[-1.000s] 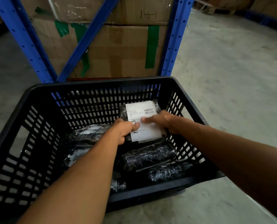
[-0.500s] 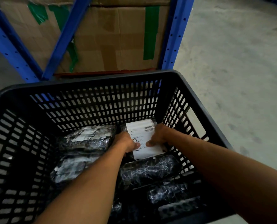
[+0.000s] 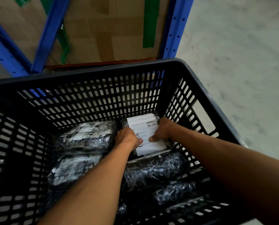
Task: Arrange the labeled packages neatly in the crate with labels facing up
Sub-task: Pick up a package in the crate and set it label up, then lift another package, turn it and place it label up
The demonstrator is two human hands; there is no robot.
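A black slotted plastic crate (image 3: 93, 73) fills the lower view. In its far right corner lies a black-wrapped package with a white barcode label (image 3: 145, 125) facing up. My left hand (image 3: 127, 138) grips its left edge and my right hand (image 3: 163, 132) grips its right edge, thumbs pressed on the label. Beside it at the far left lies another wrapped package (image 3: 88, 137) with a pale label under shiny film. A third package (image 3: 70, 169) lies in front of that one. Dark wrapped packages (image 3: 155, 171) with no label showing lie near right.
Blue steel rack uprights (image 3: 172, 28) stand just behind the crate, with taped cardboard boxes (image 3: 103, 30) on the rack. Bare concrete floor (image 3: 241, 54) stretches to the right of the crate.
Both hands have carried the labeled package lower and deeper into the crate's far right corner. The camera has tilted down and moved closer to the crate.
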